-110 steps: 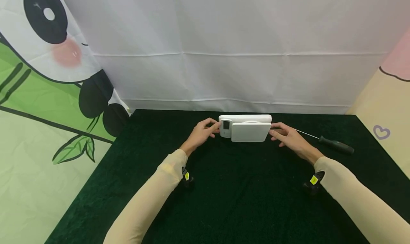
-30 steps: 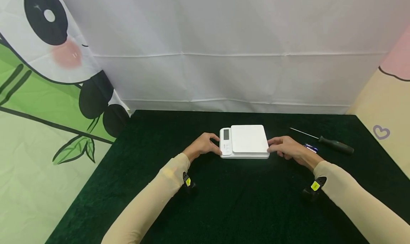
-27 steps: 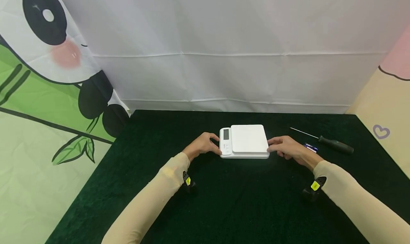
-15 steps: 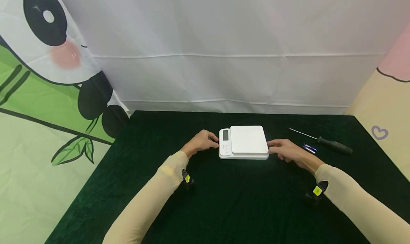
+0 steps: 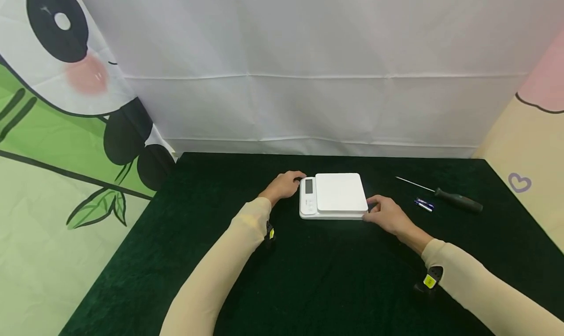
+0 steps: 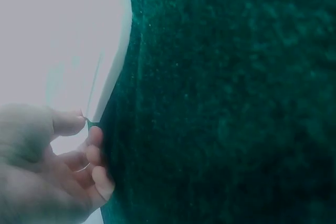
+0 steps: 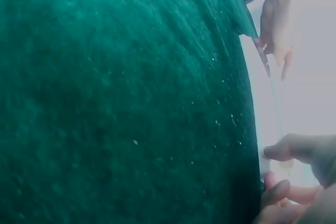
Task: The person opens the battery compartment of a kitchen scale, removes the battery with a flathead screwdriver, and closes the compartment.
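A white kitchen scale [image 5: 340, 193] lies flat on the dark green cloth, its small grey display [image 5: 309, 186] on the left and its square platform facing up. At the scale's back left corner, my left hand [image 5: 283, 185] holds the edge with thumb and fingers. My right hand [image 5: 387, 215] pinches the front right corner, thumb at the front edge and forefinger along the right side. In the left wrist view, curled fingers [image 6: 100, 182] show below the thumb by the scale's pale edge [image 6: 118, 51]. The right wrist view shows the thumb against the scale's side [image 7: 257, 98].
Two blue and silver batteries [image 5: 424, 204] lie right of the scale. Behind them is a screwdriver [image 5: 458, 200] with a dark handle, its shaft pointing left. A white cloth backdrop [image 5: 273, 110] stands behind the green-covered table [image 5: 308, 287].
The scale, tilted up on edge earlier, now lies flat and nearer. My left hand has shifted to its back left corner, my right to its front right corner. The batteries are fully visible.
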Available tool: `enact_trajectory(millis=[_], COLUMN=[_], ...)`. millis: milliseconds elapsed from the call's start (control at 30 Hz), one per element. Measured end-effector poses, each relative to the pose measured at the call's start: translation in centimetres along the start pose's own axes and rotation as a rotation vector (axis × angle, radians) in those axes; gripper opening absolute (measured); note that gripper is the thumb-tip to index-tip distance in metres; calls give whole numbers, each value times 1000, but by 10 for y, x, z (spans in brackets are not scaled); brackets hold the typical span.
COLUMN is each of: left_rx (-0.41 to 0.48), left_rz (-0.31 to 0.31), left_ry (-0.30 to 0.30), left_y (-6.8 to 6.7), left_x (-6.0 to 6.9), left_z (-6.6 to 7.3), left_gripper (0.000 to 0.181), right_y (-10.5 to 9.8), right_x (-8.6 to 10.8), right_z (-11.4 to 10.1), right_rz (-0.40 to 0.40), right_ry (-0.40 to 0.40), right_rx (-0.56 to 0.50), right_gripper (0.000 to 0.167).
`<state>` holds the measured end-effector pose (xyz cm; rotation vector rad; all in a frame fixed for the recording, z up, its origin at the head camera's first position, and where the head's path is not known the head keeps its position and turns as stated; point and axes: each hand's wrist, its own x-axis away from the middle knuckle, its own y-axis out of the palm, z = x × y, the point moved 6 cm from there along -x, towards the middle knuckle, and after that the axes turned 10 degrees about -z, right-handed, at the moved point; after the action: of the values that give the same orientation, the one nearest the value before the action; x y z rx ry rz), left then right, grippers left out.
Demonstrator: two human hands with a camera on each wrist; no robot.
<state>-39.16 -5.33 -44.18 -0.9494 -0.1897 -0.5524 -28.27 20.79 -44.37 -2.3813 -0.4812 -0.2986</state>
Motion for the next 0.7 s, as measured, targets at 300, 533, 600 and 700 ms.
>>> enact_trajectory(millis=[300, 533, 600, 700], left_rx=[-29, -18, -22, -19], left_rz=[-4, 24, 42, 60], left_ry=[10, 31, 43, 54], left_y=[-1, -6, -8, -10], left_x=[1, 4, 4, 6], left_z=[-2, -5, -6, -8], left_gripper=[38, 35, 33, 30], right_y=[-2, -7, -7, -7], right_x=[0, 0, 0, -1], right_z=[3, 6, 6, 8], right_rz=[66, 122, 126, 128], right_ry=[16, 36, 43, 49], right_rx=[26, 19, 17, 20], right_gripper=[50, 32, 26, 21])
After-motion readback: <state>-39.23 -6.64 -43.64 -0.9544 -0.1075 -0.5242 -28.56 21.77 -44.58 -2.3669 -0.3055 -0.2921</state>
